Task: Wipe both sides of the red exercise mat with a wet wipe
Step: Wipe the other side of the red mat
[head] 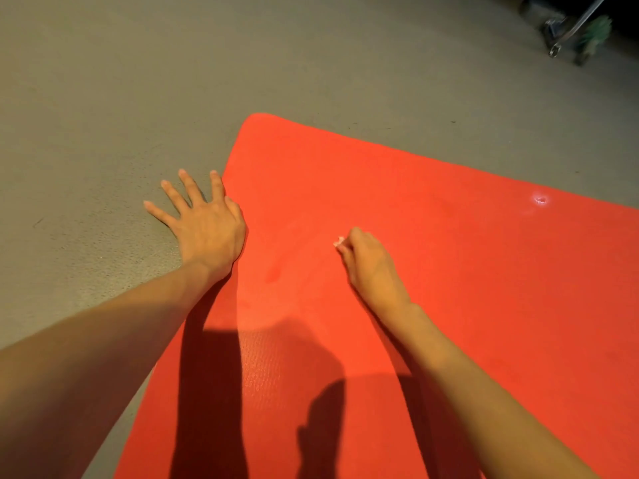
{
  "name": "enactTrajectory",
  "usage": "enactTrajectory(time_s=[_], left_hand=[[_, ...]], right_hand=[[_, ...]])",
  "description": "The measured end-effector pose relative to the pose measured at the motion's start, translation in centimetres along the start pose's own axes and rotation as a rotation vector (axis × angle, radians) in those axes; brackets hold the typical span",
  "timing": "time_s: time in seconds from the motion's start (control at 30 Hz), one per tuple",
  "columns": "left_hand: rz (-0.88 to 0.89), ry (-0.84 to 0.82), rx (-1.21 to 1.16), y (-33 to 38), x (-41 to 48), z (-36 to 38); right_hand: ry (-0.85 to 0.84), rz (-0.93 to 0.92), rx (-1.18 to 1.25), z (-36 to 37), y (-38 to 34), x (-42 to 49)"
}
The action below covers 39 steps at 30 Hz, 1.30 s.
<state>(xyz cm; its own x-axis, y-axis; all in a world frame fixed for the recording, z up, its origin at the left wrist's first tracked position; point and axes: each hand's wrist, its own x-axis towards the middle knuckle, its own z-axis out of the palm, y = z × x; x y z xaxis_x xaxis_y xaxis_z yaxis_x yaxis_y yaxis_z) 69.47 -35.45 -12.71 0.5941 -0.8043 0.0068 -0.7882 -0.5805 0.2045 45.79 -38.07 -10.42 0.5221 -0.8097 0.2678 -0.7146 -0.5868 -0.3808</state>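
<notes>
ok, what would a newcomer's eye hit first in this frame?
The red exercise mat, spread flat on the grey floor and filling the lower right. The left hand lies splayed at the mat's left edge, mostly on the floor, while the right hand is curled round a wet wipe mid-mat, only a white scrap showing. A small white scuff marks the mat further right.

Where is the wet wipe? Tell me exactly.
In the head view, the wet wipe is a white bit pinched in the right hand on the red mat, right of the left hand lying flat at the mat's left edge.
</notes>
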Motion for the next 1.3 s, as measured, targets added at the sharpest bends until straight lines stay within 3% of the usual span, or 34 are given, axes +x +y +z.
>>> enactTrajectory(time_s=[0.03,0.13,0.17,0.2,0.3,0.33,0.43,0.47,0.57,0.63,0.83,1.3], left_hand=[[0.002,0.006,-0.008,-0.1,0.0,0.0],[0.037,0.031,-0.012,-0.1,0.0,0.0],[0.045,0.034,-0.014,-0.2,0.0,0.0],[0.048,0.038,-0.017,-0.2,0.0,0.0],[0.058,0.053,-0.018,-0.2,-0.1,0.1],[0.059,0.055,-0.018,-0.2,-0.1,0.1],[0.072,0.062,-0.013,-0.2,0.1,0.2],[0.071,0.062,-0.013,-0.3,0.1,0.2],[0.071,0.073,-0.021,-0.2,0.1,0.2],[0.092,0.087,-0.054,-0.3,0.3,0.2],[0.287,0.138,-0.122,-0.2,-0.4,0.1],[0.169,0.039,-0.024,0.5,-18.1,0.4]], right_hand=[[-0.009,-0.051,0.015,0.7,-1.0,-0.8],[-0.264,-0.492,0.062,1.1,-3.1,-4.5],[-0.304,-0.523,0.03,0.4,-2.2,-4.0],[-0.267,-0.455,-0.025,0.0,-0.9,-2.9],[-0.022,-0.008,-0.007,-0.3,0.8,-0.5],[-0.029,-0.009,-0.005,0.1,0.1,-0.9],[-0.215,-0.359,0.032,0.2,-0.7,-4.4],[-0.24,-0.369,0.026,-0.6,0.3,-4.8],[-0.048,-0.036,0.028,-1.6,3.2,-4.1],[0.015,0.086,0.025,-1.1,3.1,-4.3],[0.035,0.102,0.038,-1.2,2.8,-4.3],[0.015,0.171,0.114,-1.6,3.0,-4.5]])
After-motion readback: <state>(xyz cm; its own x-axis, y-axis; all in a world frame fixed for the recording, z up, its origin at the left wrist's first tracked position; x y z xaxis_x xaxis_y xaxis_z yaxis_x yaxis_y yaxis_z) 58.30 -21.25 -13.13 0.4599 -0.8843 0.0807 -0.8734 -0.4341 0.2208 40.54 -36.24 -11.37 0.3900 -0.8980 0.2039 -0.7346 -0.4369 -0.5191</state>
